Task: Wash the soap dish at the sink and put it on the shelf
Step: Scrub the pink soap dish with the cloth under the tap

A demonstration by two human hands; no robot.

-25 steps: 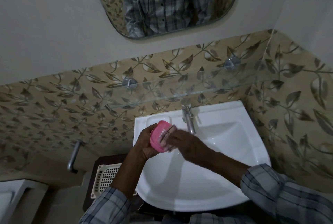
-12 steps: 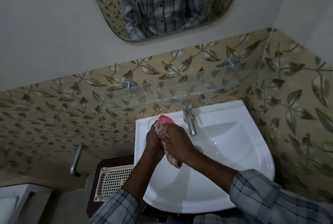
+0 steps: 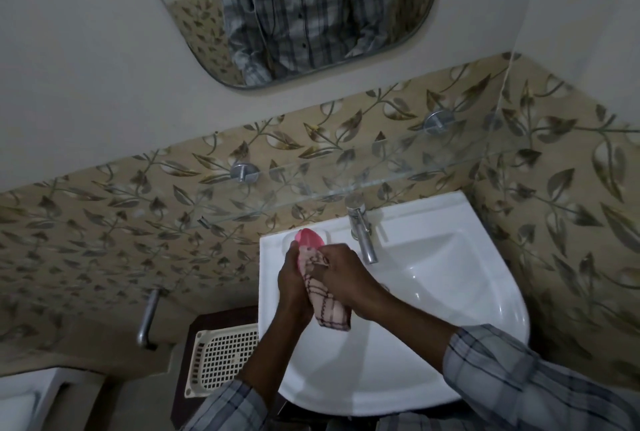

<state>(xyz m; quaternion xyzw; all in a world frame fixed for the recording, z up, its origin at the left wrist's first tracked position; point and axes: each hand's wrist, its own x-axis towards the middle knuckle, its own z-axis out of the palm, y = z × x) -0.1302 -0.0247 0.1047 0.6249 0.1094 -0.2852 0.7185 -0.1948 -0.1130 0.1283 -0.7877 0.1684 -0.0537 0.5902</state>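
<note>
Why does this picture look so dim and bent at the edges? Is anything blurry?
Head view: the room is dimly lit, with only a soft sheen on the white sink; the wide lens bows the mirror and tiled wall; both hands, the left hand and right hand, look slightly soft around the pink soap dish and checked cloth.

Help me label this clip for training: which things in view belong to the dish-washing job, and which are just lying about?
In the job:
pink plastic soap dish
checked cloth
left hand
right hand
white ceramic sink
chrome tap
clear glass shelf

Lying about:
white perforated plastic basket
rounded wall mirror
metal wall pipe
</note>
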